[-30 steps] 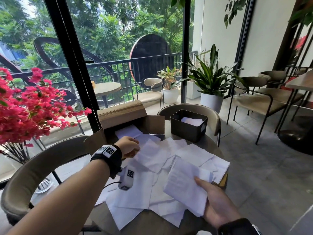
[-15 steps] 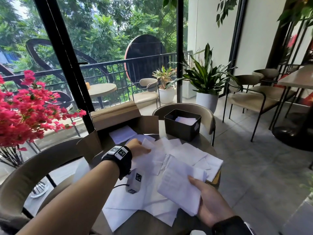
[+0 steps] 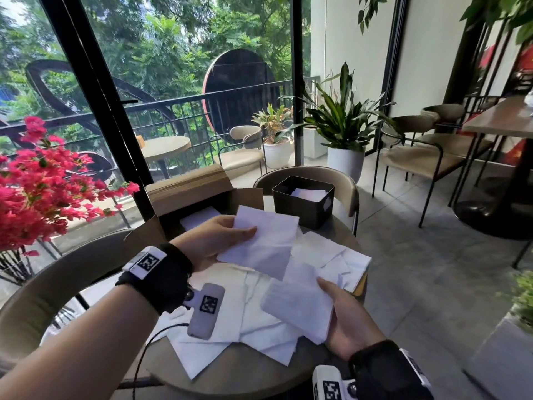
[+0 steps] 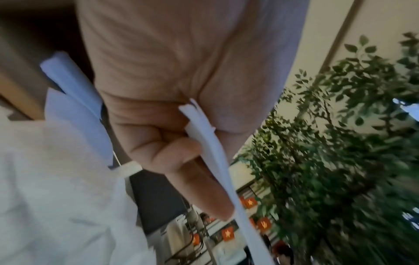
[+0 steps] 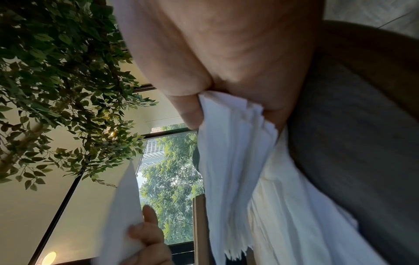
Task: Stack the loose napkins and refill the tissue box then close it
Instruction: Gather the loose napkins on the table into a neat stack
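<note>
My left hand [image 3: 219, 241] pinches a white napkin [image 3: 265, 241] between thumb and fingers and holds it lifted above the table; the wrist view shows its edge [image 4: 217, 161] against my fingers [image 4: 199, 179]. My right hand [image 3: 343, 313] grips a stack of white napkins [image 3: 300, 301] by its near corner, thumb on top; its layered edges [image 5: 233, 143] show in the right wrist view. Loose napkins [image 3: 239, 319] cover the round table [image 3: 236, 373]. The black tissue box [image 3: 302, 200] stands open at the far edge with a napkin inside.
An open cardboard carton [image 3: 190, 197] with white napkins sits at the table's far left. Beige chairs [image 3: 317, 180] ring the table. Red flowers [image 3: 43, 186] stand at the left, potted plants [image 3: 343, 131] behind. Grey tiled floor [image 3: 418, 269] lies to the right.
My left hand has picked a napkin off the table and lifted it up and rightward toward the stack. The right hand keeps its hold on the stack, lowered slightly.
</note>
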`<state>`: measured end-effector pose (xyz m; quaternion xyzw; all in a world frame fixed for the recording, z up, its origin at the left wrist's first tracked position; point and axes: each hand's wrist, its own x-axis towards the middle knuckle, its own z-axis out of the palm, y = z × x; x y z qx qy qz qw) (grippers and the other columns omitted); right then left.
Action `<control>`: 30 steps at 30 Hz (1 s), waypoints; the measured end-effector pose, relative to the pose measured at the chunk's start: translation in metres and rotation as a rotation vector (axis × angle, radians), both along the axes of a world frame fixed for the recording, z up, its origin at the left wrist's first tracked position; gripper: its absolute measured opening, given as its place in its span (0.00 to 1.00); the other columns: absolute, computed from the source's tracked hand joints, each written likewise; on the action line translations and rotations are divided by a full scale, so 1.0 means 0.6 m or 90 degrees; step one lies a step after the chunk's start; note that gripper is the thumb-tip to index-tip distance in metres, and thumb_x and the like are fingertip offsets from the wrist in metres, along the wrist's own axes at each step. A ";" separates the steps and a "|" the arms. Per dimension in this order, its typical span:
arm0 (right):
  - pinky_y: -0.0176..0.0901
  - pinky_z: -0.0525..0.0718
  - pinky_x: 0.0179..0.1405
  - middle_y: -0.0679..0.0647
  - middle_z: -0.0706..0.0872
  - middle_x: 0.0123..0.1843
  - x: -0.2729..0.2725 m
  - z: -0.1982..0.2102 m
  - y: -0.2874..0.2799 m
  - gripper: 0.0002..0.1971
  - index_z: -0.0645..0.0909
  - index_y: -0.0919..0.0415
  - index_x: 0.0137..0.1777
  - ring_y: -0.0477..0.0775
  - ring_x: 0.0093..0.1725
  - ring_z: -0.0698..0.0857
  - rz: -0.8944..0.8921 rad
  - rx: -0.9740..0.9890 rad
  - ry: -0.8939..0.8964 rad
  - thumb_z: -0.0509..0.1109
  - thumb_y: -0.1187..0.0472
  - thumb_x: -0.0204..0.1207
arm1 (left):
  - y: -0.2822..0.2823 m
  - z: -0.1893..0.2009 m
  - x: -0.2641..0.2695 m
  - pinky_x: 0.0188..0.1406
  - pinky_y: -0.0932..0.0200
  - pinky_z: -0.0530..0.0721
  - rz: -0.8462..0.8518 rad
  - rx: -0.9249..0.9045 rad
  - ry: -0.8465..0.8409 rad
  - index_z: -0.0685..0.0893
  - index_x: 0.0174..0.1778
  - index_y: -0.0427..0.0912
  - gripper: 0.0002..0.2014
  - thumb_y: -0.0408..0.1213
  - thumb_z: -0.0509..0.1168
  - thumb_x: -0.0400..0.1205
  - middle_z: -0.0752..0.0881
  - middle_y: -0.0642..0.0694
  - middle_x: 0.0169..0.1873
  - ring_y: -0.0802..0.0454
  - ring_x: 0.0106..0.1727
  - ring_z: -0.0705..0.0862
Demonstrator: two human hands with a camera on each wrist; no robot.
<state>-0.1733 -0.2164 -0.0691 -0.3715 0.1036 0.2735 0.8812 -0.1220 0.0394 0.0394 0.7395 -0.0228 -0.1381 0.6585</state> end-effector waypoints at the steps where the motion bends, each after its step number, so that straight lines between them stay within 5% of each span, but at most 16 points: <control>1: 0.54 0.91 0.60 0.68 0.91 0.69 0.002 0.002 0.001 0.26 0.85 0.69 0.74 0.66 0.67 0.91 -0.004 0.010 -0.002 0.60 0.49 0.91 | -0.018 -0.006 -0.005 0.49 0.56 0.90 -0.007 0.041 -0.012 0.90 0.60 0.34 0.15 0.38 0.74 0.82 0.93 0.37 0.55 0.46 0.48 0.91; 5: 0.67 0.77 0.81 0.69 0.85 0.77 0.002 0.002 0.005 0.37 0.78 0.62 0.82 0.71 0.77 0.84 -0.036 0.090 -0.006 0.53 0.33 0.89 | -0.083 -0.050 -0.020 0.28 0.66 0.82 0.041 0.298 -0.098 0.91 0.42 0.45 0.07 0.44 0.75 0.82 0.90 0.54 0.32 0.62 0.30 0.85; 9: 0.62 0.73 0.84 0.69 0.84 0.78 0.003 -0.002 0.003 0.42 0.76 0.64 0.83 0.69 0.80 0.81 -0.030 0.127 -0.008 0.54 0.29 0.86 | -0.129 -0.067 -0.035 0.22 0.76 0.71 0.035 0.404 -0.136 0.80 0.27 0.48 0.17 0.41 0.73 0.82 0.80 0.58 0.19 0.66 0.22 0.78; 12: 0.60 0.68 0.89 0.68 0.84 0.79 0.002 -0.006 -0.001 0.38 0.78 0.64 0.83 0.66 0.82 0.80 -0.005 0.117 -0.011 0.61 0.34 0.87 | -0.145 -0.070 -0.036 0.26 0.68 0.73 0.023 0.480 -0.173 0.82 0.31 0.45 0.15 0.45 0.72 0.82 0.82 0.52 0.26 0.61 0.27 0.78; 15: 0.62 0.67 0.90 0.70 0.83 0.78 0.001 -0.011 0.000 0.30 0.80 0.67 0.81 0.68 0.82 0.79 0.010 0.088 -0.025 0.65 0.44 0.88 | -0.152 -0.075 -0.036 0.36 0.53 0.77 0.026 0.510 -0.177 0.84 0.36 0.42 0.14 0.48 0.72 0.81 0.86 0.44 0.34 0.45 0.37 0.80; 19: 0.62 0.76 0.84 0.71 0.83 0.78 -0.003 -0.009 0.000 0.26 0.81 0.69 0.79 0.69 0.79 0.82 0.021 0.079 -0.032 0.64 0.51 0.90 | -0.157 -0.080 -0.039 0.34 0.57 0.75 0.036 0.536 -0.195 0.82 0.33 0.46 0.14 0.49 0.72 0.80 0.86 0.45 0.33 0.47 0.35 0.80; 22: 0.60 0.92 0.64 0.71 0.87 0.73 -0.008 0.001 0.001 0.22 0.85 0.71 0.74 0.70 0.71 0.88 0.009 0.083 -0.032 0.60 0.57 0.92 | -0.154 -0.091 -0.037 0.33 0.55 0.74 0.039 0.584 -0.219 0.84 0.35 0.40 0.16 0.50 0.72 0.79 0.84 0.44 0.31 0.45 0.34 0.78; 27: 0.54 0.93 0.58 0.71 0.90 0.68 -0.006 -0.004 0.006 0.19 0.83 0.75 0.74 0.66 0.62 0.93 -0.028 0.066 -0.016 0.61 0.64 0.91 | -0.147 -0.107 -0.037 0.39 0.57 0.70 0.069 0.679 -0.275 0.78 0.38 0.50 0.16 0.58 0.71 0.78 0.78 0.51 0.36 0.47 0.41 0.78; 30: 0.57 0.89 0.64 0.72 0.91 0.66 -0.006 -0.006 0.006 0.17 0.84 0.75 0.72 0.67 0.60 0.93 -0.048 0.055 -0.008 0.62 0.67 0.90 | -0.143 -0.108 -0.043 0.37 0.57 0.69 0.079 0.713 -0.298 0.76 0.36 0.52 0.18 0.61 0.70 0.78 0.77 0.52 0.36 0.48 0.41 0.77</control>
